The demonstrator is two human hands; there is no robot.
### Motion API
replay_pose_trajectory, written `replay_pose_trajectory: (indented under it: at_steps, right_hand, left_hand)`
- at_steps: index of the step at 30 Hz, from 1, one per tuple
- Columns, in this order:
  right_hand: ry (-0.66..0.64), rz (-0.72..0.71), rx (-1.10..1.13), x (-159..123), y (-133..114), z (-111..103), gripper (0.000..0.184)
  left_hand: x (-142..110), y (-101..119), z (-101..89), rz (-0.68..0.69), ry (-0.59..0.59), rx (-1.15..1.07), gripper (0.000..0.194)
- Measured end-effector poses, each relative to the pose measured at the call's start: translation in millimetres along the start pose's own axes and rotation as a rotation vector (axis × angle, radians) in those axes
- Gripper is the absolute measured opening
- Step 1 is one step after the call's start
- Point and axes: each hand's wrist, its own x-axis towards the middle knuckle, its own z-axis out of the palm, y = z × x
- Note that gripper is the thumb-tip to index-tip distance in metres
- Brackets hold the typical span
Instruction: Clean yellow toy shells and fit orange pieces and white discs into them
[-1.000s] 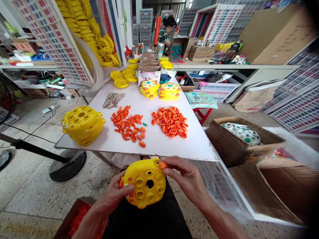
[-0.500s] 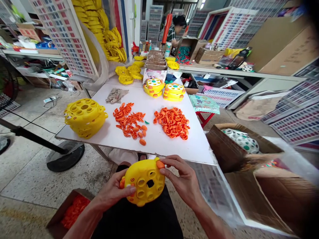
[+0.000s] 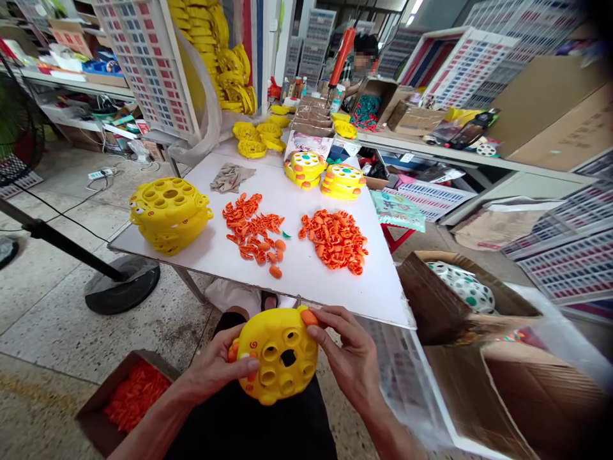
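Above my lap is a yellow plastic toy shell [image 3: 278,354] with round cups and a dark hole in its middle. My left hand [image 3: 223,361] grips its left side, thumb on the front face, beside orange pieces there. At the shell's upper right corner, my right hand [image 3: 347,342] pinches an orange oval piece [image 3: 309,317] between thumb and fingers, against the shell. Ahead on the white table [image 3: 287,287] lie a left pile of orange pieces [image 3: 253,230] and a right pile of orange pieces [image 3: 335,241]. Stacked yellow shells [image 3: 170,217] stand at the table's left.
Yellow toys with white dotted discs [image 3: 342,181] sit at the table's back, near a grey cloth [image 3: 232,177]. An orange screwdriver [image 3: 342,57] hangs above. Cardboard boxes [image 3: 431,319] stand right; a box of orange parts [image 3: 136,396] is on the floor left. A person [image 3: 364,54] is behind.
The view has shifted a little, so the table and background sit differently in the picture. Both hands keep their hold on the shell and the orange piece, nearly unmoved.
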Motion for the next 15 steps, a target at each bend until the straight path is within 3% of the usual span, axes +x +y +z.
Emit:
replay_pose_trajectory:
  at_steps: [5, 10, 12, 15]
  right_hand:
    - [-0.060, -0.046, -0.032, -1.1, -1.1, -8.4, 0.025]
    - [-0.077, 0.004, -0.013, 2.5, -0.6, -10.1, 0.023]
    - [-0.077, 0.073, 0.077, 4.1, -0.1, -9.1, 0.023]
    - [-0.165, 0.320, 0.345, 6.9, -1.3, -9.5, 0.037]
  left_hand:
    - [0.5, -4.7, 2.5, 0.034, 0.002, -0.005, 0.051]
    - [1.5, -4.5, 4.4, 0.032, -0.011, -0.023, 0.051]
    - [1.1, -3.3, 3.0, 0.025, -0.019, -0.028, 0.052]
    - [-0.5, 0.7, 0.5, 0.015, -0.040, -0.026, 0.052]
